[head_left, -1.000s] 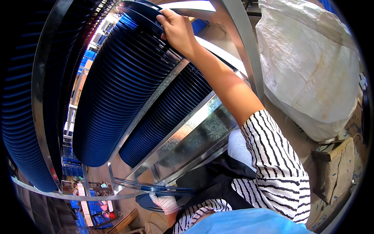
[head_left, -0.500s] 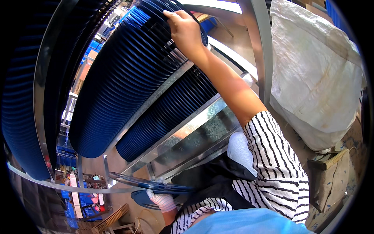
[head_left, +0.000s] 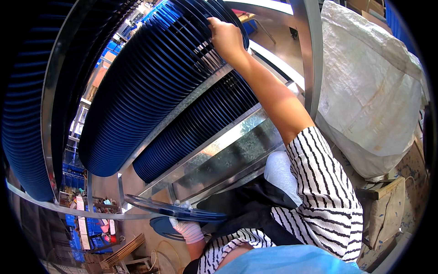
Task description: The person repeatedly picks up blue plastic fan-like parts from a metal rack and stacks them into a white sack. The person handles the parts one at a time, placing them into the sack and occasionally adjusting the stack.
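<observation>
At upper centre, my right hand [head_left: 226,40] curls at the rims of racked blue discs [head_left: 137,105] in a metal frame [head_left: 314,68]; I cannot tell whether it pinches 1. At lower centre-left, my pale-gloved left hand [head_left: 188,229] grips loose blue discs [head_left: 198,214]. A white sack [head_left: 369,86] fills the upper right.

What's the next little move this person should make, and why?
I'd perhaps bring the right hand down to the held blue discs. The right hand is up at the rims of the upper row of blue discs, while the left hand holds these others low down, outside that row.
</observation>
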Demonstrator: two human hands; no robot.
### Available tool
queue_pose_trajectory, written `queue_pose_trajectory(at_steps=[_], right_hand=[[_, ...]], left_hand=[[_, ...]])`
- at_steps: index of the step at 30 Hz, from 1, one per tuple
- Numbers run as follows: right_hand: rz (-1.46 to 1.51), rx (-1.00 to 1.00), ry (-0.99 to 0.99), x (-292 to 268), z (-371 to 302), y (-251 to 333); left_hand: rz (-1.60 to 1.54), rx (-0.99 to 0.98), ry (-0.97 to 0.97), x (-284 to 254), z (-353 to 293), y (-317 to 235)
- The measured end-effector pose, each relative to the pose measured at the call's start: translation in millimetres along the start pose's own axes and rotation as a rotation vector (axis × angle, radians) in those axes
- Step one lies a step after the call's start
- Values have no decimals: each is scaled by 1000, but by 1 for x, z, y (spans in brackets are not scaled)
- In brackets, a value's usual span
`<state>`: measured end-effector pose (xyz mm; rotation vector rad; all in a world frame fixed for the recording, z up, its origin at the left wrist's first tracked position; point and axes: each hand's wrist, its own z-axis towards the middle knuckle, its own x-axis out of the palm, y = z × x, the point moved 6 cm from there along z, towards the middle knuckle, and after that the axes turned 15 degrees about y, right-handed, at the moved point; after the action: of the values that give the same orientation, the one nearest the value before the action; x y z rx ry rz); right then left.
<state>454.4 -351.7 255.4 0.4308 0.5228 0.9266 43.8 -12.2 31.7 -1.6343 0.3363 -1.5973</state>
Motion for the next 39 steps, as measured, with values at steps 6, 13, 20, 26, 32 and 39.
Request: queue_pose_trajectory(at_steps=[6, 13, 20, 26, 32, 39], right_hand=[[26, 4, 76, 15, -8, -16], [90, -52, -112, -17, -13, 1], [353, -48, -448, -61, -38, 16], [449, -78, -459, -76, -60, 17], [560, -105, -442, -77, -45, 18], [528, -39, -241, -43, -9, 16]], left_hand=[[91, 14, -97, 4, -2, -1], [47, -16, -37, 6, 1, 0], [126, -42, -31, 6, 3, 3], [155, -38, -162, 1, -3, -1], [88, -35, -101, 15, -3, 2], [184, -32, -211, 9, 0, 6]])
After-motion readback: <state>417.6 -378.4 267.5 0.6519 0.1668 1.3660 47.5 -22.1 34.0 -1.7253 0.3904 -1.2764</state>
